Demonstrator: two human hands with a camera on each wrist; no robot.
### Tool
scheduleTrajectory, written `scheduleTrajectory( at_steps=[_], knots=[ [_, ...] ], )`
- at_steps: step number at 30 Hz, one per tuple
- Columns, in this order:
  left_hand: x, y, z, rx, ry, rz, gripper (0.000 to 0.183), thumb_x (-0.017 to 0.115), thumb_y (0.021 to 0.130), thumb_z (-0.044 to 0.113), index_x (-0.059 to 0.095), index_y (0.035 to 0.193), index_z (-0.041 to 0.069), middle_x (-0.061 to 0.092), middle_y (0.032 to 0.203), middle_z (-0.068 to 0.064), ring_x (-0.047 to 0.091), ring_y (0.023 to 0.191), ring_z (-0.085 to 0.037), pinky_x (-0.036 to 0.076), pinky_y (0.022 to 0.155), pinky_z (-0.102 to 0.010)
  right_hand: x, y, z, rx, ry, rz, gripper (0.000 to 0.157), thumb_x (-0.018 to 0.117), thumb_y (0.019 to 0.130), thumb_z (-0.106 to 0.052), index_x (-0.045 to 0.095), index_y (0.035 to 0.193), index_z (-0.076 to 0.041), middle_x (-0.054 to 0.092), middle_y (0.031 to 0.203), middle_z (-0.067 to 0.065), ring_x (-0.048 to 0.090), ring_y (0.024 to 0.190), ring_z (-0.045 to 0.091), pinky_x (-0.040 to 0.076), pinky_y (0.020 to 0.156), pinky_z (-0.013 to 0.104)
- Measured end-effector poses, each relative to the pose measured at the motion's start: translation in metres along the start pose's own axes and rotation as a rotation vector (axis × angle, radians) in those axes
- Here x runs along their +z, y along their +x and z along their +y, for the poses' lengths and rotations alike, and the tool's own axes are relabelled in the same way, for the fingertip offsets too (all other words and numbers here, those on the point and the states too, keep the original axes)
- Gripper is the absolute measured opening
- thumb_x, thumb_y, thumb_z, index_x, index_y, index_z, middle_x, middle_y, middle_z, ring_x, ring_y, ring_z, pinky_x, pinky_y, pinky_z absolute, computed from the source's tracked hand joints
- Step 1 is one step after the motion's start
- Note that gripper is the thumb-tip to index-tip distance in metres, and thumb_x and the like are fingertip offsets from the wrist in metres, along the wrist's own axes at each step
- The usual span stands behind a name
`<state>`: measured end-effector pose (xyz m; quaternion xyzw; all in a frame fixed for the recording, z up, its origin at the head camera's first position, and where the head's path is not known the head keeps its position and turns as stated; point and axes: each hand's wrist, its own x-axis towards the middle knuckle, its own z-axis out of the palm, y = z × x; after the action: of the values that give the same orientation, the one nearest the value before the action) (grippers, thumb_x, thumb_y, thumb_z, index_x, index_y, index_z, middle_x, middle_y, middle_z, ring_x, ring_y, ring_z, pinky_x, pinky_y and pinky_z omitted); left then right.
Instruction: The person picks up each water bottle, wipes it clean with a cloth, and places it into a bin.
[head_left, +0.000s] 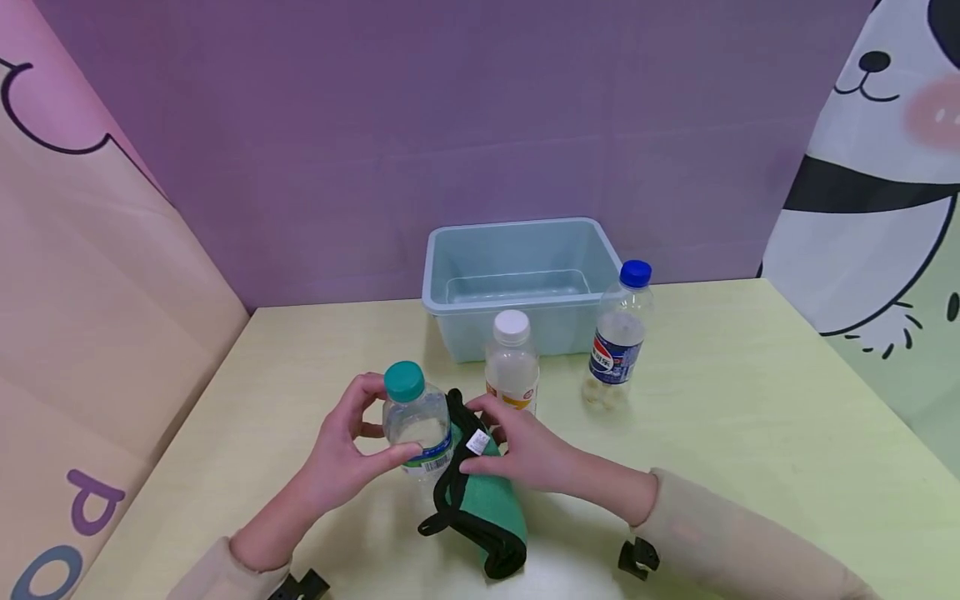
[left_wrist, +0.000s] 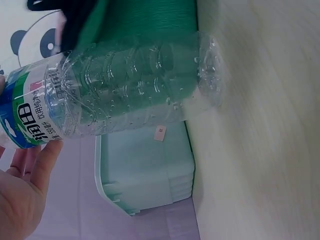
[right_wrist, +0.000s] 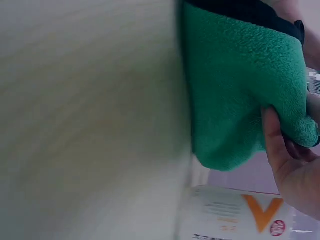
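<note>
Holding a teal-capped bottle and a green cloth side by side, a person works at the near part of the table. Bottle: clear plastic, roughly upright, blue, white and green label, droplets or bubbles on its wall in the left wrist view. Whether its base touches the table: cannot tell.

Left hand: grasping the bottle at label height, thumb across the near side, fingers round the far side. Right hand: pinching the upper part of the cloth, thumb on the near face, close to a white tag. Cloth: folded or bunched, black trim, lower end seemingly on the table. Its black edge lies against the bottle or just beside it; contact not certain from here.

Step in hand, my judgement: bringing cloth and bottle together, perhaps fitting or wiping. Next move would seem to call for a steady left grasp while the right fingers spread the black edge; soft fabric may fold under, and the thin bottle may dent if squeezed.

Outward: a white-capped bottle stands just past the right hand, in front of a pale blue box. A blue-capped bottle stands to its right, near the box's corner. Behind: purple backdrop.
</note>
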<state>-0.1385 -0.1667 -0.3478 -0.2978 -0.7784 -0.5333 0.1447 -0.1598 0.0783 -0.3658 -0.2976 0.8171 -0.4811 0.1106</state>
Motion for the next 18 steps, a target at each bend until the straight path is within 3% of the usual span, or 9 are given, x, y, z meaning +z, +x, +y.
scheduleTrajectory(
  at_steps=[9, 14, 18],
  knots=[
    [0.001, 0.0, -0.001, 0.004, -0.003, 0.002, 0.061, 0.08, 0.07, -0.012, 0.049, 0.121, 0.004, 0.054, 0.114, 0.003, 0.054, 0.106, -0.011, 0.055, 0.066, -0.035, 0.007, 0.003, 0.018, 0.022, -0.076, -0.066, 0.052, 0.077, 0.085, -0.019, 0.049, 0.126, -0.003, 0.062, 0.109, 0.005, 0.055, 0.089, 0.017, 0.049, 0.072, 0.027],
    [0.001, -0.001, -0.001, 0.011, -0.007, 0.007, 0.062, 0.08, 0.07, -0.012, 0.049, 0.122, 0.004, 0.054, 0.115, 0.005, 0.054, 0.107, -0.01, 0.055, 0.067, -0.034, 0.003, 0.0, 0.006, 0.011, -0.034, -0.003, 0.054, 0.076, 0.086, -0.02, 0.049, 0.13, -0.003, 0.062, 0.117, 0.008, 0.06, 0.098, 0.022, 0.053, 0.077, 0.029],
    [0.001, -0.001, -0.002, 0.029, -0.006, 0.007, 0.063, 0.08, 0.069, -0.013, 0.049, 0.122, 0.003, 0.054, 0.115, 0.004, 0.054, 0.107, -0.01, 0.055, 0.067, -0.034, -0.006, -0.001, -0.013, -0.054, 0.024, 0.066, 0.054, 0.077, 0.085, -0.017, 0.05, 0.131, -0.004, 0.063, 0.113, 0.006, 0.062, 0.092, 0.02, 0.056, 0.07, 0.031]
  ],
)
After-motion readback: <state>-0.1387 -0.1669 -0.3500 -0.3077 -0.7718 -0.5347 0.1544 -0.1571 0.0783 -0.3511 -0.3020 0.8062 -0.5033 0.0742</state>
